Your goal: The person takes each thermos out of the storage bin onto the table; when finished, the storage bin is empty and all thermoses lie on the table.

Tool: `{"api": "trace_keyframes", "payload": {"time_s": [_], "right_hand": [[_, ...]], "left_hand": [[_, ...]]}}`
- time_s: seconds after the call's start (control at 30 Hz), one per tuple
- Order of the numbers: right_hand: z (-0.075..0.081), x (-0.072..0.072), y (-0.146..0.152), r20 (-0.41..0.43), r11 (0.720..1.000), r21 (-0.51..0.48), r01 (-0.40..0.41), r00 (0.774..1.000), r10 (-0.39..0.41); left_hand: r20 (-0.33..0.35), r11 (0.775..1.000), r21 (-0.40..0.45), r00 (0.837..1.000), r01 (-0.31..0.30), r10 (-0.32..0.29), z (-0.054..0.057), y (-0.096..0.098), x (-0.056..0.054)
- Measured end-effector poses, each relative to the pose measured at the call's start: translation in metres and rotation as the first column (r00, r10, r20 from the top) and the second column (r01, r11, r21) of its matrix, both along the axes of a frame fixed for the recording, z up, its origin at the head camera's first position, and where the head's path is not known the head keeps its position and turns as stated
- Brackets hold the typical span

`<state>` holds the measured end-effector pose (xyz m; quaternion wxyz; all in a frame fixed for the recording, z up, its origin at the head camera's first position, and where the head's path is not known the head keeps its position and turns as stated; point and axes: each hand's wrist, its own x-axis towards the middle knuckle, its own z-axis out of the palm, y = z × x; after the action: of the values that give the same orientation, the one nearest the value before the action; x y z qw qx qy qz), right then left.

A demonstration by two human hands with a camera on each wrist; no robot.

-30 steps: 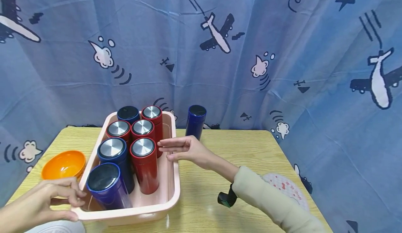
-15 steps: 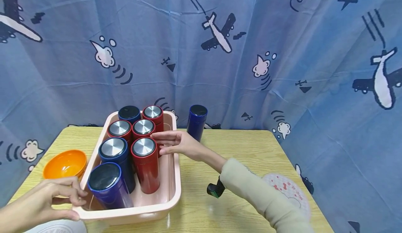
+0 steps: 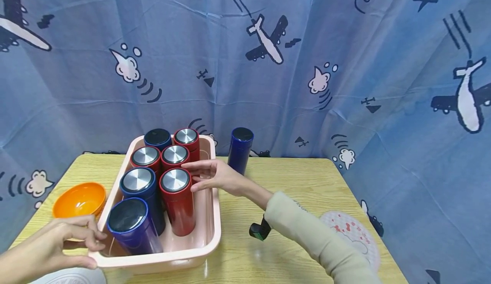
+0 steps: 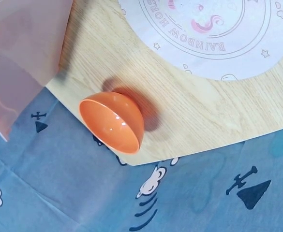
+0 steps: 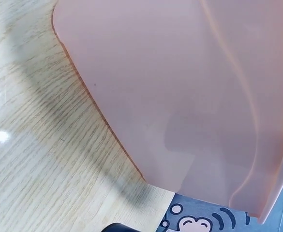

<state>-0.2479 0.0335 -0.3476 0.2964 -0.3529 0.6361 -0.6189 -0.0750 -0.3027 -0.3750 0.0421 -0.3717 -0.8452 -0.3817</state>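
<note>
A pink plastic bin (image 3: pixel 209 250) stands on the table, holding several upright thermos flasks. My left hand (image 3: pixel 63 241) grips the bin's front left corner, fingers curled over the rim. My right hand (image 3: pixel 222 177) reaches over the right rim. Its fairly straight fingers extend behind the front red flask (image 3: pixel 180 211), and its thumb tip is at that flask's right side; whether it touches cannot be told. A blue flask with a black lid (image 3: pixel 132 228) stands at the bin's front left, with a silver-lidded blue flask (image 3: pixel 140 182) behind it. Neither hand shows in the wrist views.
Outside the bin, a blue flask (image 3: pixel 240 150) stands at the table's back edge. An orange bowl (image 3: pixel 79 201) lies left of the bin. Round mats lie at front left (image 3: pixel 70 277) and right (image 3: pixel 354 235). A patterned curtain (image 3: pixel 245 71) hangs behind the table.
My right hand has moved left over the bin's rim, its fingers passing behind the front red flask. The left hand and the bin have stayed in place.
</note>
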Motion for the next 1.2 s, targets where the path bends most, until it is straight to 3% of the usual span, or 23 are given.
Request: {"api": "trace_keyframes", "payload": {"time_s": [0.2,0.43,0.7,0.87,1.07,1.2], "right_hand": [[0.0001,0.0012,-0.0049,-0.044,0.999,0.04,0.023,0.999,-0.021],[0.0008,0.0034,-0.0081,-0.047,0.999,0.046,0.02,0.999,-0.018],[0.002,0.0054,-0.0103,-0.032,1.0,0.016,-0.022,0.999,0.022],[0.0013,0.0045,-0.0095,-0.061,0.999,0.046,-0.014,0.998,0.017],[0.0013,0.003,-0.0067,-0.076,0.998,0.059,-0.009,0.997,0.014],[0.0011,0.0014,-0.0055,-0.069,0.999,0.032,-0.039,0.997,0.042]], "left_hand": [[0.038,0.999,0.036,0.999,0.026,-0.028,-0.0016,-0.0015,0.0008],[0.018,0.998,0.051,0.999,0.037,-0.038,-0.0029,-0.002,0.0015],[0.082,0.999,0.044,0.996,0.031,-0.035,-0.0025,-0.0034,0.0021],[0.107,0.999,0.033,0.994,0.024,-0.027,-0.0014,-0.0032,0.0023],[0.016,1.0,0.006,1.0,0.008,-0.008,0.0,0.0007,0.0012],[0.011,1.0,0.008,1.0,0.009,-0.009,0.0011,0.0016,0.0004]]}}
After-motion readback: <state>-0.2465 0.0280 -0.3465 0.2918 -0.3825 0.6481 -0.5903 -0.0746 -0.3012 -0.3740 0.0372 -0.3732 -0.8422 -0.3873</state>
